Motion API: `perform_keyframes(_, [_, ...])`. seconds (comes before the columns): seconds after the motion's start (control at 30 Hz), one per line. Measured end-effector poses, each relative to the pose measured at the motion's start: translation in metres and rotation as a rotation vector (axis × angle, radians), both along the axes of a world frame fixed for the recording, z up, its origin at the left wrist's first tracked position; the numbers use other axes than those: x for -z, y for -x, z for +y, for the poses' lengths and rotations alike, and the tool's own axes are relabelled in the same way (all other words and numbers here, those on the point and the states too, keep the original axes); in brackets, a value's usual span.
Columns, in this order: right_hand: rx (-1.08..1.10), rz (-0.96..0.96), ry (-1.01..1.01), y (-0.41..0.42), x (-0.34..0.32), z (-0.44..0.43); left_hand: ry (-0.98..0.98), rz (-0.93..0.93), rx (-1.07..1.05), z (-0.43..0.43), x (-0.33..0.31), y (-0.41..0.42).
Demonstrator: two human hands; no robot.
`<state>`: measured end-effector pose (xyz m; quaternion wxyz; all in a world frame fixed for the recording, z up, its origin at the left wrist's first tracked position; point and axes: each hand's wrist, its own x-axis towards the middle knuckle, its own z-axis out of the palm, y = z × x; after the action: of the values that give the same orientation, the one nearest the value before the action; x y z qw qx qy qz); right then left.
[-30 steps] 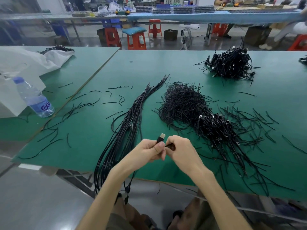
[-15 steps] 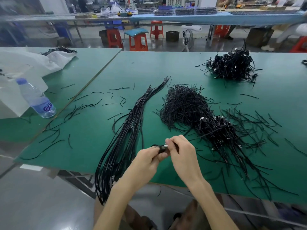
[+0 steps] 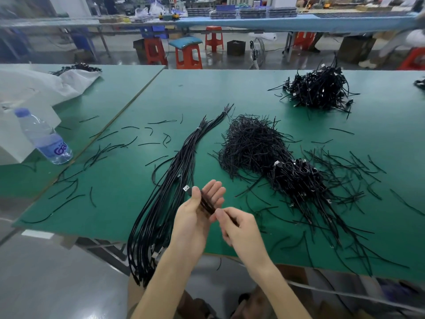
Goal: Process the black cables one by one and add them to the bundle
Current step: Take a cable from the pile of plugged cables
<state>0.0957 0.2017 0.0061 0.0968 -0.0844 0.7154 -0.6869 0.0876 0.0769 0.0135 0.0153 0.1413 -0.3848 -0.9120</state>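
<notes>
Above the desk (image 3: 115,203) edge, the left hand (image 3: 195,214) pins the coiled cable (image 3: 206,204) under its thumb and the right hand (image 3: 239,224) pinches it; a weak grip could drop it.

The coiled black cable (image 3: 207,204) and the long bundle of black cables (image 3: 176,171) wear smooth, faintly glossy plastic jackets; the cable's silver plug (image 3: 186,188) is shiny metal. The green table top (image 3: 230,93) is matt, the clear water bottle (image 3: 43,137) glossy plastic.

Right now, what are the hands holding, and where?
A folded black cable with a silver plug: the left hand pins it with the thumb just below the plug; the right hand pinches its lower end.
</notes>
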Motion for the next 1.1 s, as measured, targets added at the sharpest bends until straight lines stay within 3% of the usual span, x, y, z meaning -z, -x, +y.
perform_keyframes(0.1, [-0.006, -0.072, 0.013, -0.001, 0.008, 0.001, -0.02, -0.046, -0.006, -0.001, 0.0, -0.003])
perform_keyframes(0.23, [0.045, 0.028, -0.215, 0.003, 0.011, 0.007, -0.003, -0.005, -0.037, -0.004, 0.0, -0.006])
perform_keyframes(0.33, [0.023, 0.068, -0.246, 0.001, 0.009, 0.008, 0.044, 0.04, -0.017, -0.003, -0.002, -0.005])
perform_keyframes(0.47, [-0.08, 0.122, -0.175, -0.001, 0.002, 0.005, 0.124, 0.026, -0.007, 0.002, -0.005, -0.006])
perform_keyframes(0.87, [-0.168, 0.073, -0.128, 0.004, -0.002, 0.018, -0.023, 0.079, 0.067, 0.01, 0.01, -0.023])
perform_keyframes(1.1, [0.032, 0.137, -0.125, 0.003, 0.008, 0.011, 0.049, 0.046, 0.128, 0.015, -0.002, -0.023])
